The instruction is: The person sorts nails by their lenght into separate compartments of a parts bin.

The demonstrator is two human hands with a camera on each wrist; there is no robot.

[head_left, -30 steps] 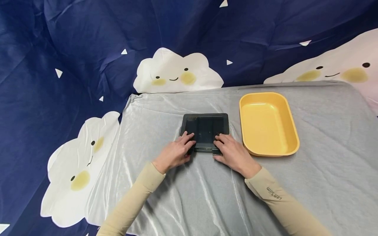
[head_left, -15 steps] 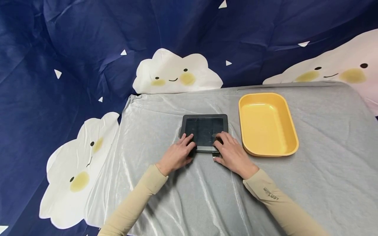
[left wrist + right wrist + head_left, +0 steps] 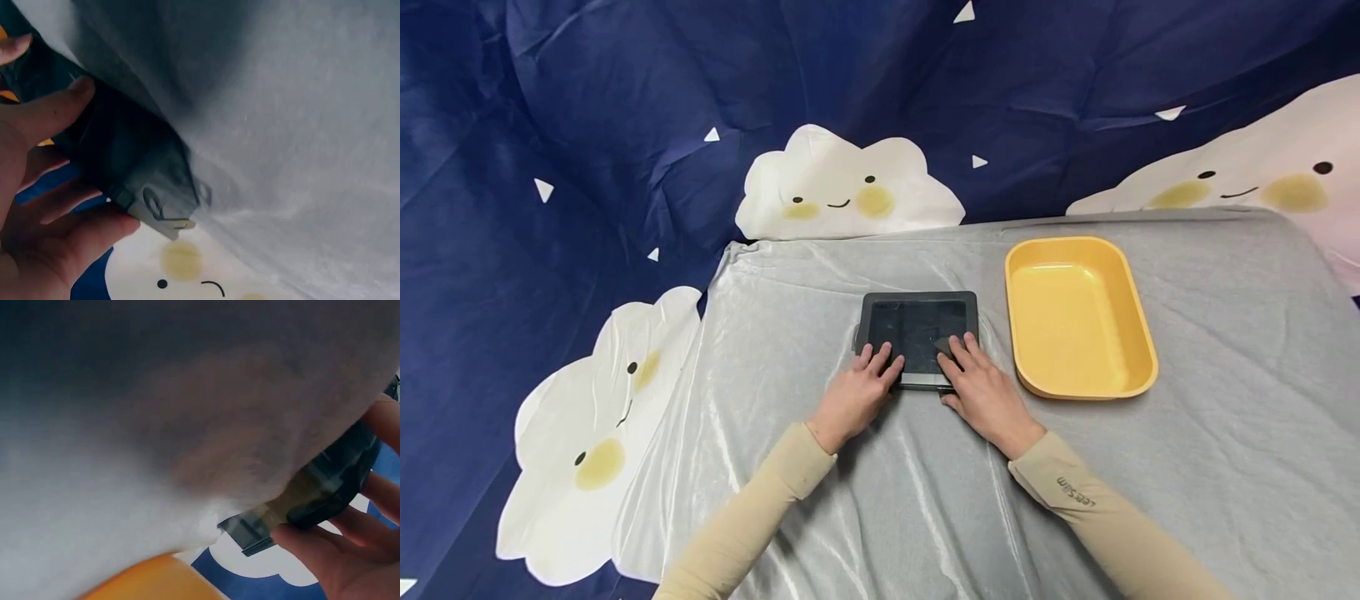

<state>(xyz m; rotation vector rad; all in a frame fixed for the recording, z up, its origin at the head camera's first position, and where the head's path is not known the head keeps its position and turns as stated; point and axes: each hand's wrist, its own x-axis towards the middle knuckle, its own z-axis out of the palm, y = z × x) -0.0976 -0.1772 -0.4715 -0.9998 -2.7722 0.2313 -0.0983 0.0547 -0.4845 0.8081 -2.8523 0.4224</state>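
A flat black case-like object with a dark, glossy top lies on the grey cloth. A pale grey strip runs along its near side. My left hand rests on its near left corner, fingers spread over the top. In the left wrist view the thumb touches the object, and a small cord loop shows at its end. My right hand lies on the near right corner with straight fingers and its thumb at the near edge. In the right wrist view a fingertip touches the object's end. Its exact kind is unclear.
A yellow tray with raised walls stands close to the right of the black object. Wrinkled grey cloth covers the surface. Behind and to the left hangs a dark blue backdrop with smiling clouds.
The right fingers have straightened and spread over the top; the small dark piece at the near edge beside the thumb is no longer seen. The left hand has shifted slightly right.
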